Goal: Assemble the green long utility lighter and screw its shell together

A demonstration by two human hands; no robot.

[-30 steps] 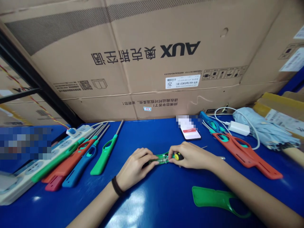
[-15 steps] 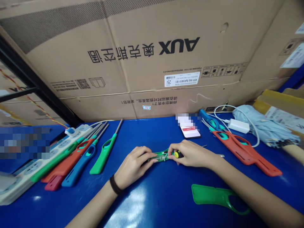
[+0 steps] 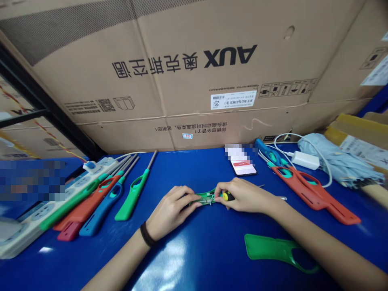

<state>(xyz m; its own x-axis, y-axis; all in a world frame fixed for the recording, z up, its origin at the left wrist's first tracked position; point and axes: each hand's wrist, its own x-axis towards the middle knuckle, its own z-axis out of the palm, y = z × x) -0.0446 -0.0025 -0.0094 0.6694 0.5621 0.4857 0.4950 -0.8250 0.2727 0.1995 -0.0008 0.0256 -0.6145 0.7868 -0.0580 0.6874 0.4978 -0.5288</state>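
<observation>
An opened green lighter half-shell lies on the blue table between my hands, with a clear fuel tank and small parts in it. My left hand pinches its left end, fingers closed over the tank. At the other end, my right hand has thumb and forefinger pressed together at the small parts. A screwdriver with a yellow and black handle is tucked in the same palm; its shaft pokes out behind the hand. The loose green lighter cover rests nearer me, partly behind my right forearm.
Several long-nosed lighters lie at left against a white power strip. Red lighters, a white charger and a folded umbrella are at right. A phone lies before the large cardboard box.
Almost nothing differs. Both hands keep their grip on the green shell; the view has shifted very slightly.
</observation>
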